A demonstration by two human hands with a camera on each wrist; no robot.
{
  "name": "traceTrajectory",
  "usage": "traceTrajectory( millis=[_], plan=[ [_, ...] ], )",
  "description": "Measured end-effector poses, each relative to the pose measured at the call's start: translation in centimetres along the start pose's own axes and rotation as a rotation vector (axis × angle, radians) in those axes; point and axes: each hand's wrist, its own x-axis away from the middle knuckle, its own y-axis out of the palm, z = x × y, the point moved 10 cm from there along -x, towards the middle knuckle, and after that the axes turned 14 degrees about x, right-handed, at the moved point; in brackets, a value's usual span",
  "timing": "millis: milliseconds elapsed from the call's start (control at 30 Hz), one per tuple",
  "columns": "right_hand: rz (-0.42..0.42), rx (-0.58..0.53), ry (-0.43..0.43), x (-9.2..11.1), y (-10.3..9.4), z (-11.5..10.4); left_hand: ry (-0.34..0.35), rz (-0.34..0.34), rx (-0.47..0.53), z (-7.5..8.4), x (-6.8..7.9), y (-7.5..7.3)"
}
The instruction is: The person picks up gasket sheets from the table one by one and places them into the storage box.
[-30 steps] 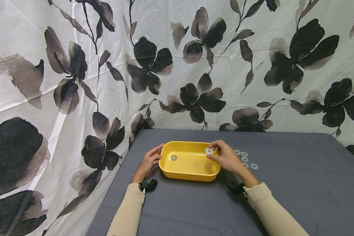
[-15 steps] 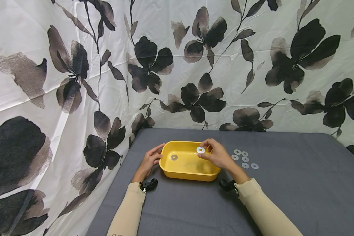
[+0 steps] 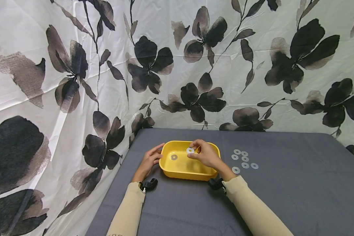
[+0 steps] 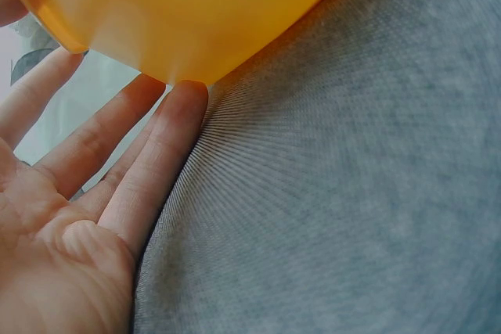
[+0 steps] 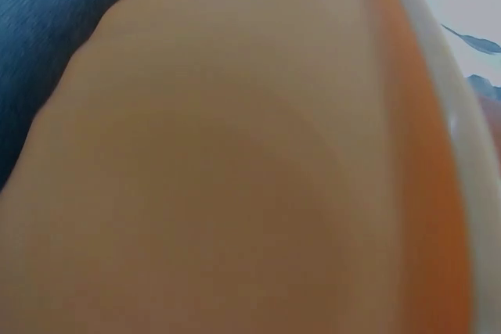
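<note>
A yellow plastic tub (image 3: 181,175) stands on the grey tabletop. My left hand (image 3: 147,163) rests against the tub's left end. In the left wrist view, its extended fingers (image 4: 156,162) touch the yellow wall (image 4: 196,13). Over the tub's interior, my right hand (image 3: 207,155) pinches a small pale flat washer (image 3: 187,150) between thumb and fingertips, above the tub floor. One greyish washer (image 3: 174,155) lies inside at the left. The tub's wall (image 5: 219,177) fills most of the right wrist view, which hides the right fingers and the held washer.
Several loose flat washers (image 3: 233,170) lie spread on the tabletop (image 3: 292,183), right of the tub and close to the right forearm. A white curtain (image 3: 247,19) with dark flowers hangs behind the table and along its left side.
My right hand has moved left over the tub, carrying the pinched washer from near the right rim toward the middle. The left hand and tub stay in place.
</note>
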Motion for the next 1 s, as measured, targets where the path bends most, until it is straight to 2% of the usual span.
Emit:
traceTrajectory(
  millis=[500, 800, 1000],
  plan=[
    [0.0, -0.04, 0.051, -1.4, 2.2, 0.0, 0.005, -0.003, -0.014, 0.0, 0.0, 0.0],
    [0.005, -0.063, 0.103, -1.8, 2.8, 0.4, 0.004, 0.012, 0.0, -1.6, -0.9, -1.2],
    [0.009, -0.099, 0.135, -2.0, 3.3, 0.3, 0.028, 0.046, -0.018, -1.9, -1.0, -1.6]
  ],
)
